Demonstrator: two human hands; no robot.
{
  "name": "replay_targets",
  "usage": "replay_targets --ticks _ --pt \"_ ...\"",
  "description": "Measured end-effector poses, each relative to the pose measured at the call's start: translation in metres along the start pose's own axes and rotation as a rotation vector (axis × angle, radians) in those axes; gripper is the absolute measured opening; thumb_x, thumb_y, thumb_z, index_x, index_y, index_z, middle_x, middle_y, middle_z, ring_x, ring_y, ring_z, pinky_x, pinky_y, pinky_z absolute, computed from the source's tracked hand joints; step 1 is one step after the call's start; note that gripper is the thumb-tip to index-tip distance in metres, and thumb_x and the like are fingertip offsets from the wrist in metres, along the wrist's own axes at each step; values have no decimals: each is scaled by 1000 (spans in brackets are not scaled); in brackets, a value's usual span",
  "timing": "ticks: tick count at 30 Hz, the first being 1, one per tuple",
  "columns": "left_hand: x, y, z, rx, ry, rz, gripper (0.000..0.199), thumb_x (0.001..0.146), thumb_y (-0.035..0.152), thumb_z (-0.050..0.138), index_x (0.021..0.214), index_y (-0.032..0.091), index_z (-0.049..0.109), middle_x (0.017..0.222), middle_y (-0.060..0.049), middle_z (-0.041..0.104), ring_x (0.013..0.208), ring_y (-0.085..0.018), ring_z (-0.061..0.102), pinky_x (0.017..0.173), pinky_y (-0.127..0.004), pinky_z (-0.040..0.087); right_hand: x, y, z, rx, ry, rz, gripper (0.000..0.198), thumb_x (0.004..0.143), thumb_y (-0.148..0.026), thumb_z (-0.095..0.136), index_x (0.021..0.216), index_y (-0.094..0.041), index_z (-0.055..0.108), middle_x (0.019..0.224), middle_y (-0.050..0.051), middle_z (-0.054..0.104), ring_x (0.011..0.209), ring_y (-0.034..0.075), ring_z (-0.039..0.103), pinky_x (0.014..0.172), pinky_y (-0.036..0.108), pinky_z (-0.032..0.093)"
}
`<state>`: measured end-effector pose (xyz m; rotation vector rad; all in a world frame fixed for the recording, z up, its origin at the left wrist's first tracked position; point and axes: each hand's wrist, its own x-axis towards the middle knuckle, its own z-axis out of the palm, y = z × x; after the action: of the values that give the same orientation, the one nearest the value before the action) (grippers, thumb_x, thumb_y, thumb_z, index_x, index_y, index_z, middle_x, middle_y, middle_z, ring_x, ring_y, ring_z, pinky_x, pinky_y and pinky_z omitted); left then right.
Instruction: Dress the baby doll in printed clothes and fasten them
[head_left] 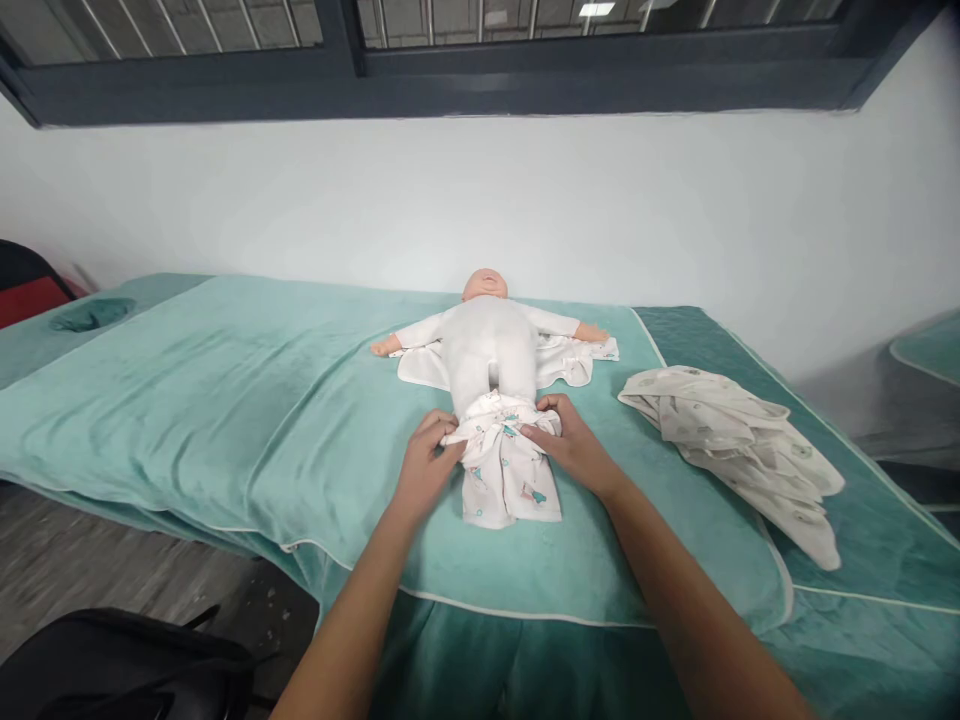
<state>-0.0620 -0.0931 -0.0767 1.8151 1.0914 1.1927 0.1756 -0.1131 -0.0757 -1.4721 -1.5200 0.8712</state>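
Note:
A baby doll [491, 345] with a white cloth body lies on its back on the green bed cover, arms spread and head toward the wall. Small white printed pants [510, 490] are around its lower legs, bunched at the waistband; the feet are hidden inside. My left hand [431, 460] pinches the waistband at its left side. At the right side, my right hand [570, 445] grips the same waistband between thumb and fingers. A white printed baby shirt [566, 362] lies spread beneath the doll's back and arms.
A crumpled white printed cloth [739, 440] lies to the right on the bed [225, 420]. Behind the bed stand a white wall [480, 200] and a dark-framed window [600, 75]. A black chair [127, 665] is at the lower left.

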Motion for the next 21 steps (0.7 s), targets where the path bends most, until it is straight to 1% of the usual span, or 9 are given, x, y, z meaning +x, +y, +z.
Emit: replay_targets --ticks 2,3,5,7,9,13,17,19,21 --pt "-16 0 0 31 -5 11 12 85 31 59 81 19 59 95 -4 58 94 -19 57 86 -33 46 1 0 1 -9 39 -22 43 79 -53 67 104 -25 46 94 1 53 83 20 51 75 33 43" --pt "-23 0 0 46 -5 24 20 85 37 63 96 20 61 106 -6 58 102 -21 57 93 -35 45 1 -1 2 -10 55 -34 43 78 -53 67 104 -25 47 94 1 53 84 20 51 76 33 43" --pt "-36 -1 4 88 -21 78 62 76 49 74 128 24 51 129 -11 50 122 -27 50 105 -42 42 1 -2 3 -11 74 -59 42 79 -52 66 103 -24 47 96 1 54 87 21 52 79 34 44" --pt "-46 -1 11 169 -72 163 101 62 59 82 145 29 34 144 -15 36 136 -34 38 112 -50 37 1 -3 4 -16 88 -80 40 79 -52 65 102 -24 48 96 1 54 88 20 52 80 34 43" --pt "-53 1 20 287 -96 240 116 55 61 84 150 31 26 149 -17 28 141 -38 31 114 -54 34 0 -4 5 -18 99 -83 38 80 -52 64 100 -24 48 95 1 55 87 20 52 81 33 43" --pt "-53 5 33 465 5 312 101 67 49 82 150 32 26 147 -16 31 138 -36 36 112 -54 36 -6 -8 7 16 88 -64 35 83 -52 62 98 -24 51 92 -1 57 85 19 53 79 32 43" --pt "-39 4 28 527 40 328 92 72 37 79 149 30 29 142 -16 37 133 -34 42 109 -51 40 -18 -15 7 49 -41 -91 31 85 -52 61 91 -23 54 85 -2 56 82 18 53 75 30 43" --pt "-31 2 22 549 49 300 92 71 33 79 149 28 29 137 -15 42 126 -33 47 106 -49 42 -23 -17 7 57 -122 -115 33 83 -52 64 95 -23 55 90 -1 59 86 19 55 78 31 44" --pt "-25 0 17 566 49 277 94 69 31 80 149 27 29 132 -14 45 121 -32 51 103 -48 44 -26 -18 8 29 -164 -134 46 75 -51 72 106 -22 54 104 2 61 96 22 57 84 34 45"
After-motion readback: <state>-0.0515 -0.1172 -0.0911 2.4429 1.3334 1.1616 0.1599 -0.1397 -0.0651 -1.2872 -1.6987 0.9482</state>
